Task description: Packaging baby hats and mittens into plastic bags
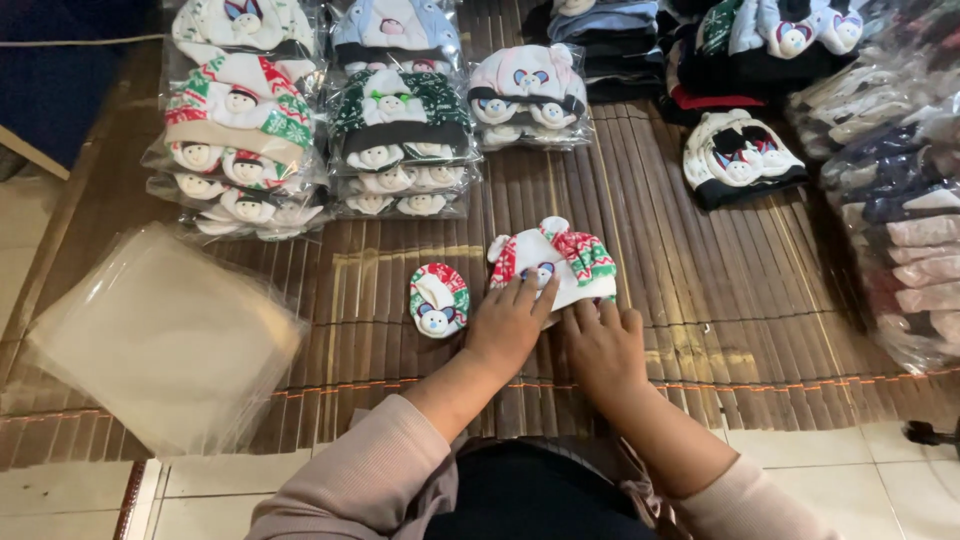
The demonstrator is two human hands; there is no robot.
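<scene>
The white knit baby hat (552,262) lies mid-mat, both flat, spread hands pressing it: left hand (508,322), right hand (603,345). The loose mitten (439,299) at nine o'clock could be left out; its partner seems hidden.

a single head-worn camera looks steeply down from above the person's lap, close over the brown slatted bamboo mat (650,330) on the floor, facing forward toward stacked goods at the far edge.
</scene>
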